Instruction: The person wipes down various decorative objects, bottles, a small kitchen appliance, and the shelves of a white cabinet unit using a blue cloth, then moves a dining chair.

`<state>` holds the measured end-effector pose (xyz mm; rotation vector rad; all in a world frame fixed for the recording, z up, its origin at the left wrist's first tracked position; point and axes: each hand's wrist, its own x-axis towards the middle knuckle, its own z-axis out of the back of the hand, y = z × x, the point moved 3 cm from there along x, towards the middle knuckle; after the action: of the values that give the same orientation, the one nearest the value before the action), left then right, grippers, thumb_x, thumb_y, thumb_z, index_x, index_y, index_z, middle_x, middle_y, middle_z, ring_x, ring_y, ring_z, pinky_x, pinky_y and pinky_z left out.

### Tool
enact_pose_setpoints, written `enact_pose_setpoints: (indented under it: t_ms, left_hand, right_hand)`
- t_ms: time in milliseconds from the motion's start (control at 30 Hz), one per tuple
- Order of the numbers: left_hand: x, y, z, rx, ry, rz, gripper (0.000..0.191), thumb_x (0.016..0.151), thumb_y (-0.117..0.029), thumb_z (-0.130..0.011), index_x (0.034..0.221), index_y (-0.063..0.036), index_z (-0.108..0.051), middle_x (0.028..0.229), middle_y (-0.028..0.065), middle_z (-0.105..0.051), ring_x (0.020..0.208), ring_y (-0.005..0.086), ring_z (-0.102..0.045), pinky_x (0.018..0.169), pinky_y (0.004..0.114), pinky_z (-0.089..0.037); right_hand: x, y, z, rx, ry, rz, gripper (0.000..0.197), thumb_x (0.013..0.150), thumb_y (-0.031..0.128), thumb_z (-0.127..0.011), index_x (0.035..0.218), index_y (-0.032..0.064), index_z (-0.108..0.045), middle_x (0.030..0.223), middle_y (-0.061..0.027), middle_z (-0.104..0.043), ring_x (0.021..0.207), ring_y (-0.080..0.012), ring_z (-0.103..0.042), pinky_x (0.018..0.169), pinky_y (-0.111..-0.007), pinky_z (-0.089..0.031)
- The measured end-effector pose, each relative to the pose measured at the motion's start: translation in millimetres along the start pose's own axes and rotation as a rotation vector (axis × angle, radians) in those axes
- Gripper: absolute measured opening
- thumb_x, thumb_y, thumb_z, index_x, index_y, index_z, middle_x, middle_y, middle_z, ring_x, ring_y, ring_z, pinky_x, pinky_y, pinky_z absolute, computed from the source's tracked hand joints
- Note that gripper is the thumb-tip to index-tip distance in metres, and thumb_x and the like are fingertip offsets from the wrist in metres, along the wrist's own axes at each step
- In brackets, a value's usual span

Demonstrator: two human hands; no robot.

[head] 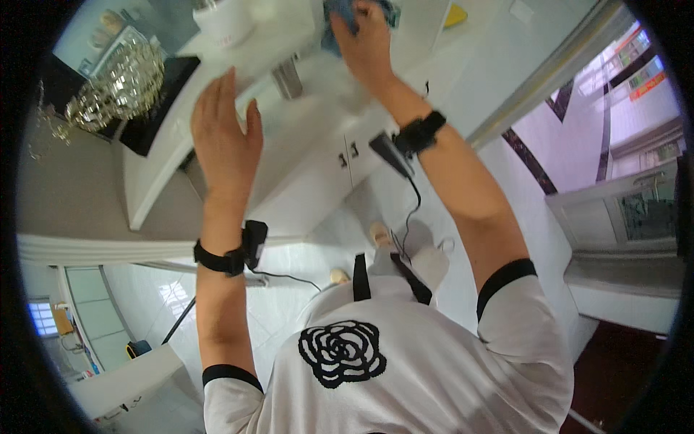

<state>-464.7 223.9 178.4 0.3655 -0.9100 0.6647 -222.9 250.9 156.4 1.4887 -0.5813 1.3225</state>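
My right hand (pixel 368 51) is at the top of the view, with its thumb and fingers on a crumpled blue cloth (pixel 337 40). The cloth is partly cut off by the view's edge, and part of it is under the hand. To the left, my left hand (pixel 225 127) is held over the white counter (pixel 252 46) with nothing in it, its thumb apart from the fingers. Between both hands stands a metal faucet (pixel 287 78), blurred, beside what looks like a white basin (pixel 320 87). A white pot (pixel 222 27) sits beyond my left fingertips.
A glittering beaded ornament (pixel 119 81) lies at the left near a black panel (pixel 160 103). Below the counter is a white cabinet (pixel 320 179) with dark handles. Something yellow (pixel 455 16) is at upper right. Cables hang from black wrist devices (pixel 417 133) on both arms.
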Motion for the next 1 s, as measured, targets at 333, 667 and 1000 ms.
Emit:
enact_pose_setpoints:
  t_ms: [333, 667, 1000]
  left_hand:
    - [-27.8, 14.6, -1.8, 0.226, 0.027, -0.103, 0.070, 0.077, -0.028, -0.067, 0.138, -0.0127, -0.035, 0.134, 0.0067, -0.044, 0.121, 0.0242, -0.043, 0.101, 0.041, -0.032]
    - [-28.4, 13.1, -13.2, 0.283, 0.048, -0.063, 0.074, 0.078, -0.036, -0.064, 0.139, -0.0109, -0.030, 0.139, 0.0064, -0.038, 0.127, 0.0244, -0.035, 0.104, 0.046, -0.024]
    - [-25.1, 11.4, -32.3, 0.435, -0.069, 0.005, 0.087, 0.070, -0.043, -0.071, 0.137, -0.0085, -0.028, 0.127, 0.0093, -0.039, 0.124, 0.0337, -0.031, 0.094, 0.068, -0.023]
  right_hand:
    - [-69.2, 30.4, 52.0, 0.132, 0.459, -0.847, 0.040, 0.084, 0.036, -0.060, 0.080, -0.0041, -0.063, 0.087, -0.0194, -0.060, 0.076, -0.0223, -0.058, 0.066, -0.035, -0.044]
    - [-223.1, 6.5, 180.3, 0.402, 0.119, -1.493, 0.044, 0.086, 0.033, -0.061, 0.094, -0.0100, -0.060, 0.084, -0.0090, -0.063, 0.070, -0.0132, -0.058, 0.064, -0.027, -0.048]
    - [-230.7, -17.2, 245.2, 0.398, -0.014, -1.491, 0.038, 0.088, 0.032, -0.059, 0.089, -0.0059, -0.063, 0.078, -0.0071, -0.063, 0.065, -0.0127, -0.058, 0.061, -0.025, -0.048]
